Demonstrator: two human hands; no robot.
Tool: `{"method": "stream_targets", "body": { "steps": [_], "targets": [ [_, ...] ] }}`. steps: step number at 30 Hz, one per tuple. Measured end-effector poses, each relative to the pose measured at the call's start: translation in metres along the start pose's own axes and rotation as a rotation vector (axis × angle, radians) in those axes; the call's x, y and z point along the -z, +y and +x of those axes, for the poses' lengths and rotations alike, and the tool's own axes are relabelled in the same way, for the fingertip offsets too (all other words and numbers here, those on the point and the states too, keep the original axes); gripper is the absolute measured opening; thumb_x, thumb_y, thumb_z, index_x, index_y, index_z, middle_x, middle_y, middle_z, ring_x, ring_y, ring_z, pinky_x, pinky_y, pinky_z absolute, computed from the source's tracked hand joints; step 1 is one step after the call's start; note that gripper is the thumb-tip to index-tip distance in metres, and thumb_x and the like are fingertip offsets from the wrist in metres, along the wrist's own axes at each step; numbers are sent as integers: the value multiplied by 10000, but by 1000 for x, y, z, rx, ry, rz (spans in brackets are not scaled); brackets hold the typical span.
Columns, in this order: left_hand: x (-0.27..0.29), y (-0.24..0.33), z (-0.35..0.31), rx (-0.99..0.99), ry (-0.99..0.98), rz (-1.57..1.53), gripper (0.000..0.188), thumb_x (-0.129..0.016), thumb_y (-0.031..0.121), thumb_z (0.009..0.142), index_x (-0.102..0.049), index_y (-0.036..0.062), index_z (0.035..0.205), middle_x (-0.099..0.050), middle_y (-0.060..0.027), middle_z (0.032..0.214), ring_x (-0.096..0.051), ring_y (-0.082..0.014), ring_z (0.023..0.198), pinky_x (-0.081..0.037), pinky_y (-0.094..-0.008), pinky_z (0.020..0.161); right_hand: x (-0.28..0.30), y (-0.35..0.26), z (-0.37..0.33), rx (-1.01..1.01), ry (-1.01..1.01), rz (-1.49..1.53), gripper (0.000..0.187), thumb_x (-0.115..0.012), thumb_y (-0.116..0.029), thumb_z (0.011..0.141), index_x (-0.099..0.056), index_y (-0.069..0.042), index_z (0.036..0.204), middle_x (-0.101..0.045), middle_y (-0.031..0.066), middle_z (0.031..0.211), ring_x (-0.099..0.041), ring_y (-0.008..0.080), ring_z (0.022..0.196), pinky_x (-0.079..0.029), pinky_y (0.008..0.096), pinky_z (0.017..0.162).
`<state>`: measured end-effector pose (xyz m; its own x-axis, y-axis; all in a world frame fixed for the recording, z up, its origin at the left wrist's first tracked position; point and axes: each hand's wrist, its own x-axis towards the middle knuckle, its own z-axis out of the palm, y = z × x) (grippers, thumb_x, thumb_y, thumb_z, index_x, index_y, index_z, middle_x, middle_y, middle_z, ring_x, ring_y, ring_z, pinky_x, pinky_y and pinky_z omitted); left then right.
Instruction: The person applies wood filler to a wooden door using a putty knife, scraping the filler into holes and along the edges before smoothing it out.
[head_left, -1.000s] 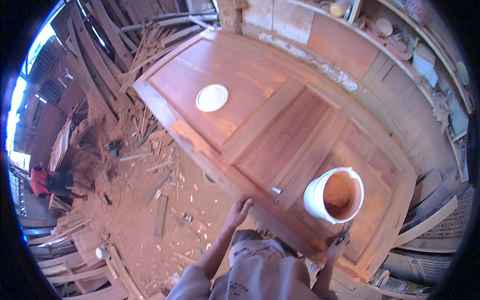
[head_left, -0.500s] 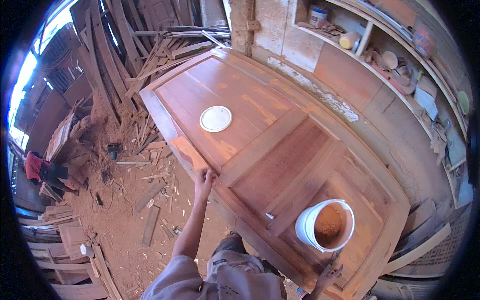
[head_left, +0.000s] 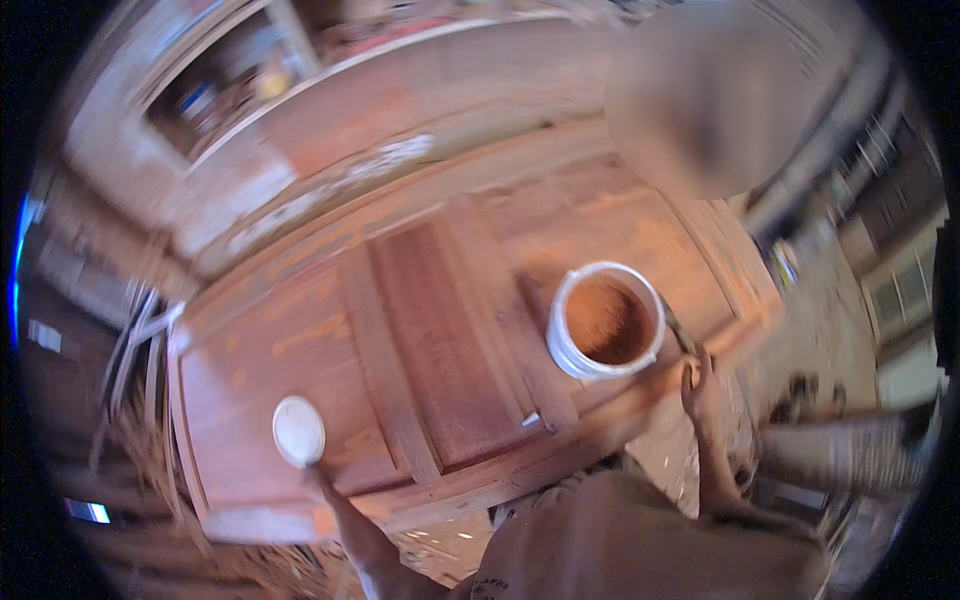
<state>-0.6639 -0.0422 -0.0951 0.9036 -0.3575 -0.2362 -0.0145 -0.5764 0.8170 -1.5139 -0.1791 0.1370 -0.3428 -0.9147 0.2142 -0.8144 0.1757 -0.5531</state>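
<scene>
A round white lid point(head_left: 299, 431) is over the left panel of a brown wooden door point(head_left: 420, 335). My left hand point(head_left: 318, 484) is at the lid's near rim, fingers closed on it, though motion blurs them. On the door's right part stands a white bucket point(head_left: 568, 345) holding orange-brown powder or paste point(head_left: 603, 318). Beside the bucket, at the door's near edge, my right hand point(head_left: 699, 384) is curled round a dark, thin tool point(head_left: 678, 328), whose kind is blurred. Orange filler-like patches point(head_left: 312, 335) mark the door. A small white piece point(head_left: 530, 419) lies near the middle rail.
Behind the door runs a wall with a shelf point(head_left: 235, 85) of blurred containers. Wood strips point(head_left: 130, 370) lean at the left, and scraps litter the floor below. A blurred round patch point(head_left: 708, 100) covers the far right. Bulky grey-brown material point(head_left: 840, 450) lies at the right.
The view has swung right. My left hand has moved from the door's near edge to the lid. My right hand has come up beside the bucket.
</scene>
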Motion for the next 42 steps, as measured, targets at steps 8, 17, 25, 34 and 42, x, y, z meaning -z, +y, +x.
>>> {"method": "stream_targets", "body": {
  "steps": [8, 17, 25, 34, 42],
  "targets": [
    [-14, 18, 16, 275, 30, -434, 482, -564, 338, 917, -560, -91, 1139, -636, -138, 895, -633, -270, 737, -548, -404, 648, 16, 8, -51, -163, 87, -73, 405, -577, -78, 896, -511, -36, 1293, -561, 185, 1039, -584, 307, 901, -499, 388, 787],
    [36, 53, 9, 294, -279, -194, 328, -580, 214, 929, -592, -23, 1156, -647, -150, 975, -623, -232, 771, -583, -358, 694, -10, -3, -43, -179, 110, -44, 352, -602, -127, 897, -567, -83, 1244, -603, 158, 983, -624, 290, 857, -510, 397, 752],
    [33, 61, -8, -269, -14, -251, 209, -551, 175, 924, -606, -25, 946, -592, -64, 915, -574, -147, 809, -483, -245, 644, -6, -42, -8, -153, 194, 352, 317, -526, -127, 964, -544, -29, 1264, -558, 88, 998, -562, 177, 844, -474, 285, 671],
    [-48, 127, -99, 191, -12, -1090, 344, -555, 230, 923, -558, 22, 1197, -608, -125, 1128, -603, -248, 1020, -530, -381, 792, 2, -32, -3, 6, 190, 303, 317, -526, -136, 966, -545, -46, 1269, -555, 78, 1039, -550, 170, 888, -462, 288, 712],
    [-107, 280, -326, -35, -379, -796, 419, -596, 180, 938, -487, -6, 1298, -589, -146, 1206, -575, -256, 1090, -517, -387, 863, 20, -61, -10, -48, 285, 351, 298, -503, -131, 985, -547, -47, 1267, -570, 64, 1064, -541, 143, 883, -446, 277, 727]
  ]
}}
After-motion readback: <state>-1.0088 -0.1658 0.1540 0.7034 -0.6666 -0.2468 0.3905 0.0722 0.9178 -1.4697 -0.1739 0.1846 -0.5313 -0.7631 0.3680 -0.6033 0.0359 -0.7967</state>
